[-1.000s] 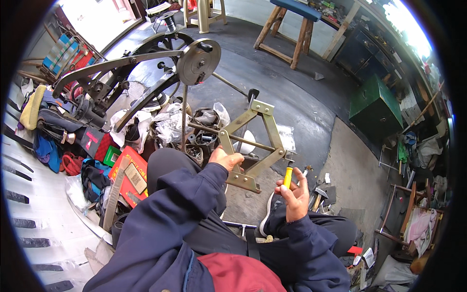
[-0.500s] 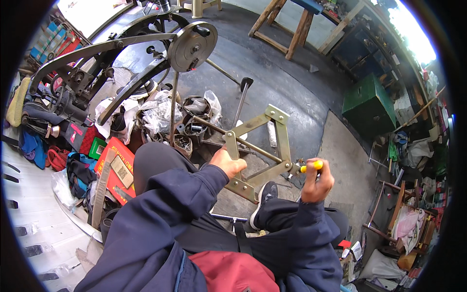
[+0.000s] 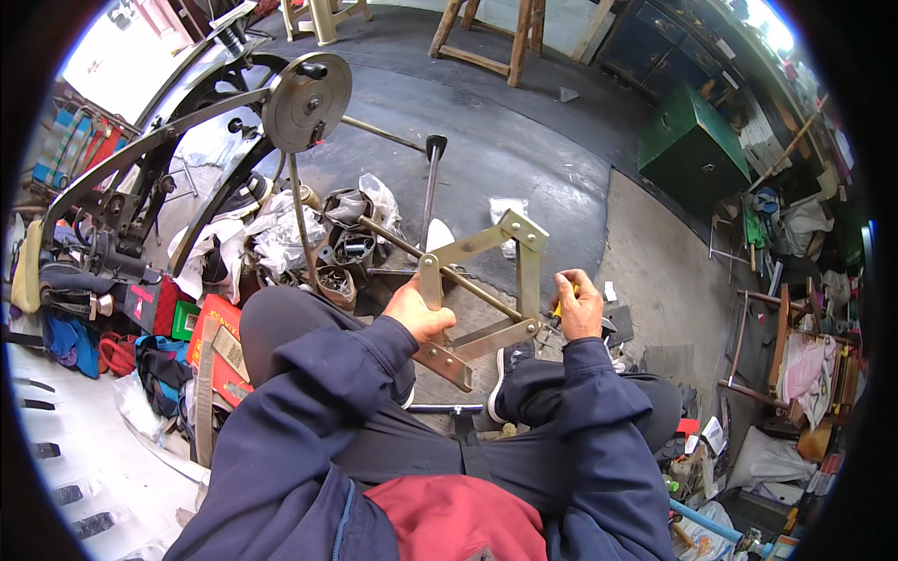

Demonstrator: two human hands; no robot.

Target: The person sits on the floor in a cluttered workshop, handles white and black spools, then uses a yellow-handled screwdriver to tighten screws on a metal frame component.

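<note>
My left hand (image 3: 419,313) is closed around the lower left link of a metal scissor jack (image 3: 528,280), which is spread into a diamond above my knees. A long threaded rod runs across the jack, sticking out past its left joint. In my right hand (image 3: 582,309), just right of the jack's right joint, is a yellow-handled screwdriver (image 3: 560,307). Its handle is partly covered by my fingers, and its tip points down beside that joint. I cannot tell whether the tip touches the jack.
A hand-cranked iron machine with a round wheel (image 3: 307,103) stands at left. Below it are plastic bags (image 3: 285,224) and tins of small parts (image 3: 337,283). A green box (image 3: 692,150) sits at far right, near a wooden stool (image 3: 477,65). Clutter lines the right side.
The screwdriver has turned from lying sideways to pointing down, and my right hand has moved left toward the jack. My left hand keeps its grip. The whole view has shifted slightly.
</note>
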